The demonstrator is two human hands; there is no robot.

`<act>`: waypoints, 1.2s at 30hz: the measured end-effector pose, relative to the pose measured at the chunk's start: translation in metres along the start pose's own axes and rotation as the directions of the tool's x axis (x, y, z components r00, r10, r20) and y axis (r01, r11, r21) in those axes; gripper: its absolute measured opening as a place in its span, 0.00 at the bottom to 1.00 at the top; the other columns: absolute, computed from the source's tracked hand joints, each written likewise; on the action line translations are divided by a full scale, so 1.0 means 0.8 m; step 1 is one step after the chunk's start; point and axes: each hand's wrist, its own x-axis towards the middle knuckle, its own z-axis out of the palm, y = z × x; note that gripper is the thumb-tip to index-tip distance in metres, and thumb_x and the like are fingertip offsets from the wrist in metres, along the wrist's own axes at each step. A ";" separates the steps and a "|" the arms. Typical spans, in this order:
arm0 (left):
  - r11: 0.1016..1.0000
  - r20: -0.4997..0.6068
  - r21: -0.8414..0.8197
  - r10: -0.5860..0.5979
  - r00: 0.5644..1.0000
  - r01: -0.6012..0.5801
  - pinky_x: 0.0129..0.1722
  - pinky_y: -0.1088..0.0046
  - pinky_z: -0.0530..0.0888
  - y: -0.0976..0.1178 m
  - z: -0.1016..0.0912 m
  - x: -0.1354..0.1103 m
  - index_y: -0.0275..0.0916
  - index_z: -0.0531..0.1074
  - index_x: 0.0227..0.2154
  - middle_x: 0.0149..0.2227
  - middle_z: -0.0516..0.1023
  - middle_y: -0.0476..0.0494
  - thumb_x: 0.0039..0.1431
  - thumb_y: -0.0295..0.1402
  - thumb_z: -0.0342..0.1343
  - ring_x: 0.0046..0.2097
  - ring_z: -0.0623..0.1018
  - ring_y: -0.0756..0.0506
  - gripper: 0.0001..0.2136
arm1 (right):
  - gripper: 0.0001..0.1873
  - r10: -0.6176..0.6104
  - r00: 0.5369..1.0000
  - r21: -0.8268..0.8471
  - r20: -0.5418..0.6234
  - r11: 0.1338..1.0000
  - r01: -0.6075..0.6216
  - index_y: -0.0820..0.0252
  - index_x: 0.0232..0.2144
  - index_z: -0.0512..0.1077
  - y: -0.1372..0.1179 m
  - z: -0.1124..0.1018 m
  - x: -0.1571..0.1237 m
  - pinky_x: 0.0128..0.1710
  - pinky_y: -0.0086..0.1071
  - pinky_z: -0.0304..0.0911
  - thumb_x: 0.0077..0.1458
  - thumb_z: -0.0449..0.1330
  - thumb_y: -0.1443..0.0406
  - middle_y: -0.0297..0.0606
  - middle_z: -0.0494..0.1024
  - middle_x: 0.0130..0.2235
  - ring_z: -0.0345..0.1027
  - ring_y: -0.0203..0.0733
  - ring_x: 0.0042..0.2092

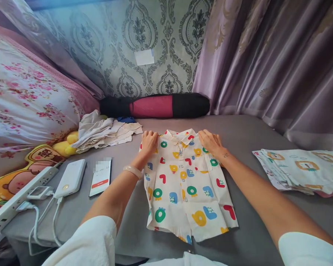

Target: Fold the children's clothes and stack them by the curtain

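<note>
A small cream shirt [187,188] with coloured letter prints lies flat on the grey surface [246,133], collar away from me. My left hand [149,141] rests on its left shoulder, fingers curled over the fabric edge. My right hand [211,142] lies on the right shoulder, fingers laid on the cloth near the collar. A pale bangle sits on my left wrist.
A pile of beige clothes [105,133] lies at the back left. Folded printed cloth [302,170] is stacked at the right. A phone [100,177], a white power bank [70,178] and a power strip [19,199] lie at the left. A black and pink roll [155,106] lines the wall.
</note>
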 end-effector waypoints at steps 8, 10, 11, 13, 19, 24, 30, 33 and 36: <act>0.993 0.017 0.075 0.093 0.996 -0.094 0.47 0.56 0.59 -0.017 0.036 0.021 0.41 0.72 0.43 0.43 0.72 0.34 0.68 0.33 0.40 0.48 0.66 0.35 0.15 | 0.21 -0.003 0.997 -0.015 0.082 1.000 0.004 0.58 0.45 0.71 0.000 0.040 0.031 0.35 0.36 0.57 0.68 0.39 0.65 0.48 0.76 0.46 0.74 0.48 0.43; 0.990 0.027 0.099 0.094 0.995 -0.096 0.47 0.57 0.60 -0.019 0.044 0.030 0.41 0.73 0.43 0.43 0.73 0.34 0.68 0.32 0.41 0.48 0.66 0.35 0.14 | 0.21 0.014 0.993 -0.035 0.120 0.999 -0.010 0.58 0.46 0.71 0.001 0.047 0.040 0.37 0.36 0.58 0.68 0.39 0.66 0.47 0.75 0.47 0.74 0.48 0.43; 0.989 0.032 0.113 0.095 0.995 -0.098 0.47 0.57 0.60 -0.020 0.047 0.035 0.41 0.73 0.43 0.43 0.73 0.34 0.68 0.32 0.41 0.48 0.66 0.35 0.14 | 0.21 0.021 0.991 -0.041 0.132 0.999 -0.015 0.58 0.46 0.71 0.001 0.051 0.044 0.37 0.36 0.58 0.68 0.39 0.66 0.47 0.75 0.47 0.74 0.48 0.44; 0.985 0.032 0.139 0.103 0.994 -0.107 0.47 0.57 0.60 -0.022 0.053 0.046 0.40 0.73 0.43 0.43 0.73 0.34 0.68 0.31 0.41 0.48 0.66 0.35 0.14 | 0.20 0.025 0.990 -0.043 0.140 0.999 -0.020 0.59 0.47 0.70 0.003 0.057 0.053 0.39 0.36 0.59 0.68 0.39 0.66 0.46 0.75 0.48 0.73 0.47 0.45; 0.970 0.007 0.205 0.132 0.991 -0.131 0.46 0.58 0.61 -0.029 0.067 0.076 0.40 0.73 0.43 0.42 0.74 0.35 0.68 0.32 0.41 0.48 0.67 0.35 0.14 | 0.21 0.040 0.986 -0.024 0.159 0.999 -0.037 0.59 0.49 0.70 0.009 0.070 0.077 0.43 0.37 0.59 0.68 0.38 0.67 0.48 0.74 0.50 0.72 0.49 0.48; 0.964 0.032 0.231 0.128 0.991 -0.132 0.45 0.58 0.61 -0.031 0.079 0.085 0.39 0.73 0.43 0.43 0.74 0.33 0.67 0.30 0.41 0.48 0.67 0.35 0.14 | 0.22 0.041 0.980 -0.007 0.195 0.999 -0.040 0.59 0.51 0.69 0.010 0.080 0.090 0.45 0.38 0.59 0.67 0.38 0.68 0.50 0.73 0.51 0.70 0.50 0.50; 0.964 0.101 0.244 0.086 0.991 -0.108 0.45 0.58 0.61 -0.031 0.089 0.084 0.37 0.74 0.43 0.44 0.76 0.32 0.66 0.29 0.41 0.49 0.70 0.34 0.15 | 0.22 0.053 0.970 0.032 0.236 0.998 -0.062 0.59 0.51 0.71 0.008 0.090 0.089 0.47 0.37 0.59 0.65 0.40 0.70 0.50 0.75 0.51 0.71 0.48 0.50; 0.974 0.165 0.222 0.014 0.986 -0.051 0.47 0.58 0.62 -0.034 0.078 0.085 0.35 0.74 0.43 0.43 0.78 0.30 0.66 0.32 0.42 0.50 0.72 0.34 0.15 | 0.22 0.075 0.971 0.084 0.229 0.992 -0.097 0.57 0.51 0.72 0.015 0.086 0.085 0.48 0.37 0.59 0.67 0.41 0.66 0.49 0.76 0.51 0.71 0.48 0.51; 0.979 0.231 0.201 -0.081 0.970 0.034 0.50 0.56 0.62 -0.045 0.062 0.086 0.35 0.74 0.42 0.44 0.80 0.30 0.66 0.38 0.42 0.50 0.74 0.33 0.17 | 0.21 0.135 0.956 0.158 0.259 0.971 -0.180 0.57 0.50 0.74 0.032 0.078 0.079 0.46 0.36 0.61 0.66 0.45 0.58 0.48 0.78 0.49 0.72 0.50 0.50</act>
